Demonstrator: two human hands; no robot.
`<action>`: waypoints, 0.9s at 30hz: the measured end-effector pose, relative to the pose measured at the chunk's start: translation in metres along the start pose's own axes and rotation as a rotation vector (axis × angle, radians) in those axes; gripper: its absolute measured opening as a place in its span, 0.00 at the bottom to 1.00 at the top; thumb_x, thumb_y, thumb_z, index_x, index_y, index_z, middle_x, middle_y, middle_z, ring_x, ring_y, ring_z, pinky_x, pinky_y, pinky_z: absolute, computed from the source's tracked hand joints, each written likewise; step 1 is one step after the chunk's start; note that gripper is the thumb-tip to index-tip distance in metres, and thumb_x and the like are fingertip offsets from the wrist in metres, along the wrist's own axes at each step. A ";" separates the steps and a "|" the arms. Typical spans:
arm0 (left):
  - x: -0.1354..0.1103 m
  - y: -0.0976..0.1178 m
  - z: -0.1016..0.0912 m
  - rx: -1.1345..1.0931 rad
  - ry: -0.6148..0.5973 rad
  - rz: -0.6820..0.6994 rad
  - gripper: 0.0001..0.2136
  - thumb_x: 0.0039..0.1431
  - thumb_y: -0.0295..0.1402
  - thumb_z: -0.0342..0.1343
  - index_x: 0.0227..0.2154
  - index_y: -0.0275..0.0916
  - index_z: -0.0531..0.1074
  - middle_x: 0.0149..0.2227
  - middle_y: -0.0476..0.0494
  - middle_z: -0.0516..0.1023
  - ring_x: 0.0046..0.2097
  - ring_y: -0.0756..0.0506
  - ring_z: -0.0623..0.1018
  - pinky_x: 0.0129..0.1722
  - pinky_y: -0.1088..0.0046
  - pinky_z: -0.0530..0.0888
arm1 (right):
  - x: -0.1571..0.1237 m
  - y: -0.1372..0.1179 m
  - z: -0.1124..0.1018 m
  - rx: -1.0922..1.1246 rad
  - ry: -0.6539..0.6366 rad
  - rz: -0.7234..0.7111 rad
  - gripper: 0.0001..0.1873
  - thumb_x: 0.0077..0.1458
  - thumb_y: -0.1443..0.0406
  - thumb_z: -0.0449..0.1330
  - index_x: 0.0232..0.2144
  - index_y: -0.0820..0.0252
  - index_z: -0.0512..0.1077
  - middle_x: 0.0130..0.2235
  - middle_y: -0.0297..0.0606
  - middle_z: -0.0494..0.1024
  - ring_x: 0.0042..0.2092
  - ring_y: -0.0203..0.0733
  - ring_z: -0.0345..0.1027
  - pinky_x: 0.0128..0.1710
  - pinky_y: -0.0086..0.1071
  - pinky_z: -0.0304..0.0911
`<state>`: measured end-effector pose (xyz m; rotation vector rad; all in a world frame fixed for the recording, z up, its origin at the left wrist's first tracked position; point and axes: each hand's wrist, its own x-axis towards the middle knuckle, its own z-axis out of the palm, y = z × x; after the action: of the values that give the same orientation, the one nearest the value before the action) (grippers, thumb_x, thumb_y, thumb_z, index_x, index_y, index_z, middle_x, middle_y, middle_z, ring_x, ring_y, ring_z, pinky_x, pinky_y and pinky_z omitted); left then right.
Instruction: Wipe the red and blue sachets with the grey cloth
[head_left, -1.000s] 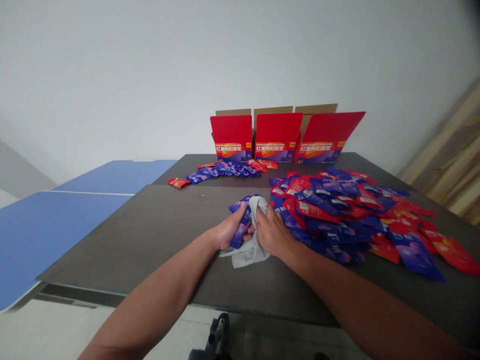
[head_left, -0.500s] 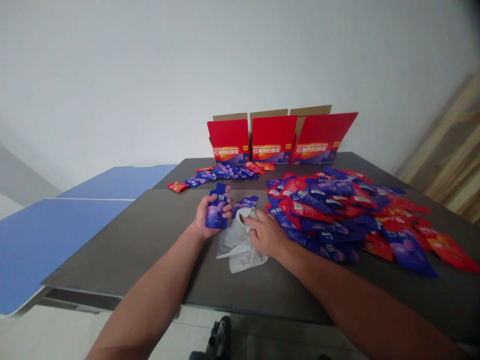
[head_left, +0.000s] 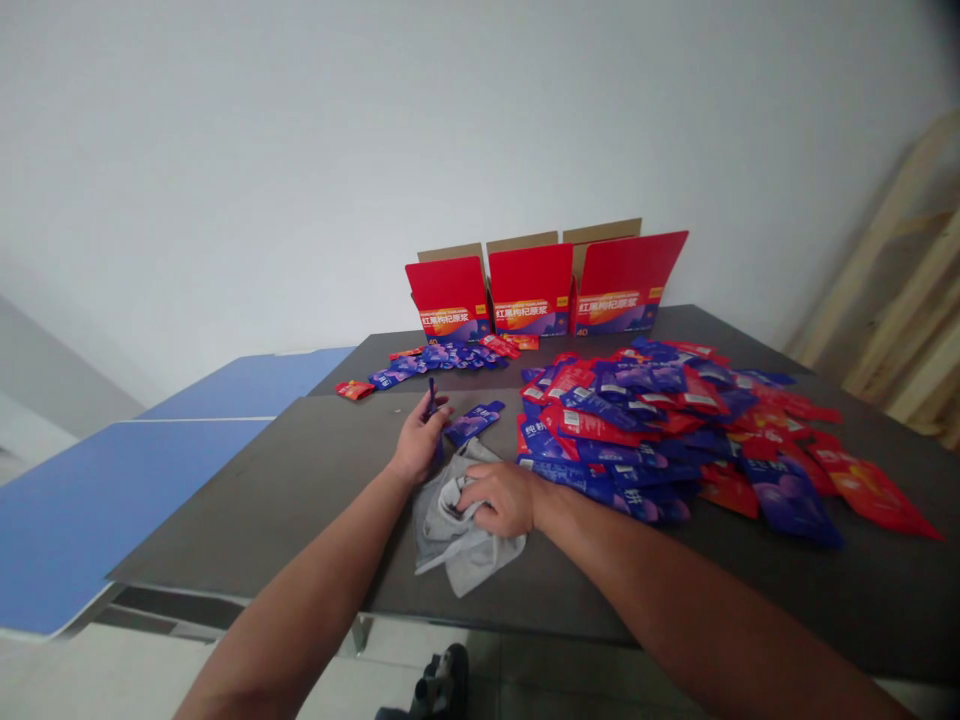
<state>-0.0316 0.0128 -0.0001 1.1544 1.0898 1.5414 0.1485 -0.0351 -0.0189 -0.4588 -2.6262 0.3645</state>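
My left hand (head_left: 418,442) is raised above the dark table and pinches a blue-purple sachet (head_left: 432,399), seen edge-on between the fingers. My right hand (head_left: 502,498) rests on a crumpled grey cloth (head_left: 457,535), its fingers gathering the fabric. Just beyond the cloth, a single blue-purple sachet (head_left: 474,423) lies flat. To the right spreads a large heap of red and blue sachets (head_left: 622,430), close to my right hand.
Several open red cardboard boxes (head_left: 531,290) stand in a row at the back of the dark table (head_left: 225,530). In front of them lies a smaller pile of sachets (head_left: 442,360), with one red sachet (head_left: 354,390) apart. Blue tables (head_left: 127,510) adjoin on the left.
My left hand has turned its sachet edge-on and moved slightly toward the table's far side. My right hand has closed on the cloth, which has shifted nearer me. The view has tilted slightly.
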 end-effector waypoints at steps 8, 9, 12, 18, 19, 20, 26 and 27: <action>0.017 0.019 0.038 0.547 -0.432 0.085 0.30 0.34 0.29 0.70 0.47 0.40 0.75 0.50 0.39 0.74 0.58 0.36 0.66 0.58 0.66 0.61 | 0.002 -0.007 -0.007 -0.033 -0.044 0.036 0.15 0.50 0.67 0.56 0.39 0.55 0.79 0.32 0.35 0.71 0.31 0.37 0.62 0.32 0.30 0.57; 0.023 0.017 0.044 0.580 -0.461 0.077 0.29 0.33 0.31 0.71 0.46 0.40 0.76 0.50 0.38 0.74 0.58 0.35 0.66 0.59 0.65 0.60 | 0.002 -0.007 -0.007 -0.036 -0.041 0.035 0.15 0.50 0.67 0.56 0.39 0.55 0.79 0.31 0.35 0.71 0.31 0.37 0.62 0.32 0.30 0.57; 0.037 0.005 0.061 0.746 -0.512 0.057 0.29 0.32 0.38 0.72 0.43 0.40 0.76 0.49 0.36 0.75 0.57 0.33 0.67 0.60 0.63 0.58 | 0.001 -0.005 -0.005 -0.042 -0.039 0.025 0.16 0.49 0.67 0.56 0.39 0.54 0.78 0.31 0.35 0.71 0.32 0.37 0.63 0.32 0.29 0.58; 0.064 -0.016 0.072 0.889 -0.433 0.025 0.26 0.35 0.47 0.70 0.38 0.37 0.76 0.43 0.36 0.77 0.50 0.34 0.73 0.49 0.68 0.66 | 0.000 -0.003 -0.002 -0.025 -0.022 0.028 0.16 0.50 0.66 0.57 0.41 0.52 0.78 0.33 0.34 0.73 0.33 0.38 0.65 0.32 0.29 0.59; 0.071 -0.017 0.071 0.832 -0.390 -0.028 0.23 0.37 0.46 0.69 0.35 0.37 0.76 0.39 0.38 0.78 0.47 0.36 0.74 0.45 0.70 0.67 | 0.000 -0.003 -0.002 -0.022 -0.022 0.036 0.16 0.50 0.66 0.57 0.41 0.52 0.78 0.33 0.34 0.73 0.33 0.38 0.65 0.32 0.29 0.59; 0.078 -0.018 0.070 0.769 -0.340 -0.090 0.19 0.40 0.44 0.69 0.32 0.37 0.76 0.34 0.40 0.78 0.44 0.38 0.75 0.41 0.71 0.68 | 0.000 -0.004 -0.003 -0.019 -0.021 0.044 0.16 0.49 0.66 0.57 0.41 0.52 0.78 0.33 0.34 0.73 0.33 0.38 0.65 0.32 0.29 0.59; 0.126 -0.030 0.065 0.520 -0.142 -0.281 0.09 0.58 0.36 0.58 0.30 0.34 0.74 0.29 0.42 0.74 0.34 0.46 0.75 0.33 0.71 0.71 | 0.001 -0.005 -0.003 -0.023 -0.041 0.066 0.14 0.50 0.66 0.56 0.38 0.52 0.78 0.32 0.33 0.71 0.32 0.38 0.64 0.30 0.29 0.57; 0.133 -0.034 0.067 0.476 -0.124 -0.293 0.09 0.60 0.36 0.56 0.36 0.33 0.74 0.35 0.41 0.75 0.37 0.46 0.75 0.36 0.69 0.73 | 0.001 -0.005 -0.003 -0.031 -0.056 0.072 0.13 0.50 0.65 0.56 0.37 0.51 0.77 0.31 0.33 0.71 0.32 0.37 0.63 0.29 0.29 0.57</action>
<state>0.0165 0.1576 0.0036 1.3112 1.5140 0.9966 0.1477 -0.0384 -0.0146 -0.5626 -2.6782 0.3649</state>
